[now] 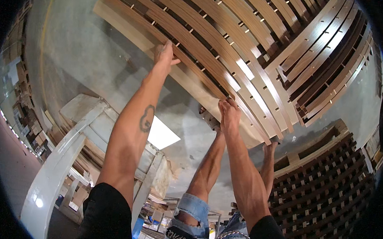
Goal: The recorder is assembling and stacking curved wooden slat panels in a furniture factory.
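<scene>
My left hand (164,55) reaches forward to the near edge of a layer of brown wooden slats. Its fingers are closed on the outermost wooden slat (194,69), and the thumb sticks out along the near side. Farther right, my right hand (230,114) is closed at the right end of that same slat, fingertips over its top. More brown slats (195,34) lie side by side beyond it, with small light spacers in the gaps. Under the near slat runs a pale board (123,29), its broad surface showing on my side.
Another stack of slats (331,61) stands at the far right. Dark slats piled crosswise (316,189) fill the lower right. A white frame-like structure (47,181) is at the left, near a bright white sheet (161,134). Grey floor (75,42) shows at the far left.
</scene>
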A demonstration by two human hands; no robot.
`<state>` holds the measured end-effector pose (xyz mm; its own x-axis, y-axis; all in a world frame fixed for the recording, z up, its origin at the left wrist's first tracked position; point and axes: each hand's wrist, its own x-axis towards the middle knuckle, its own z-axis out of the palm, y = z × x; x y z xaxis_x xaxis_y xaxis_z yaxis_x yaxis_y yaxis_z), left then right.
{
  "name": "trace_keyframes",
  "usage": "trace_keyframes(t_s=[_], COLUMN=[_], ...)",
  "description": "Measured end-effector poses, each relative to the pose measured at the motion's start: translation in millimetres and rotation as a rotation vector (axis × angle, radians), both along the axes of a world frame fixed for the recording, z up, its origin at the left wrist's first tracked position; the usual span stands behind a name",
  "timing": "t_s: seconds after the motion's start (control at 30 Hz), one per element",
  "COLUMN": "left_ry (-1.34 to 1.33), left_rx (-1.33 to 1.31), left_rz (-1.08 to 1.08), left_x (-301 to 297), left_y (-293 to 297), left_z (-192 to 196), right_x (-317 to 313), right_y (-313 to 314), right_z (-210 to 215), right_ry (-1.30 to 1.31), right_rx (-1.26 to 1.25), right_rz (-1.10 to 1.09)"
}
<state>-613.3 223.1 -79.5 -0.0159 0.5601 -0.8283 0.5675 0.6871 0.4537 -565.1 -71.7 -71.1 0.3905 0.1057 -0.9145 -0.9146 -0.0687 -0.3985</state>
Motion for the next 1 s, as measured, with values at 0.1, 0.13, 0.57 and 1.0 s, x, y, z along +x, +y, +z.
trace_keyframes(t_s=[0.1, 0.13, 0.57, 1.0], left_ry=[-0.054, -0.018, -0.473, -0.519], left_rx=[-0.073, -0.127, -0.456, -0.369], left_rz=[0.110, 0.179, 0.772, 0.897], left_x=[-1, 0, -14, 26], left_y=[-40, -59, -253, -277], left_z=[3, 4, -14, -5], right_x=[6, 7, 69, 212], right_y=[-14, -19, -186, -76], right_z=[-1, 1, 86, 72], right_ry=[0.075, 0.116, 0.017, -0.779], right_rx=[-0.045, -0.087, -0.087, -0.394], right_rz=[0.035, 0.077, 0.623, 1.115])
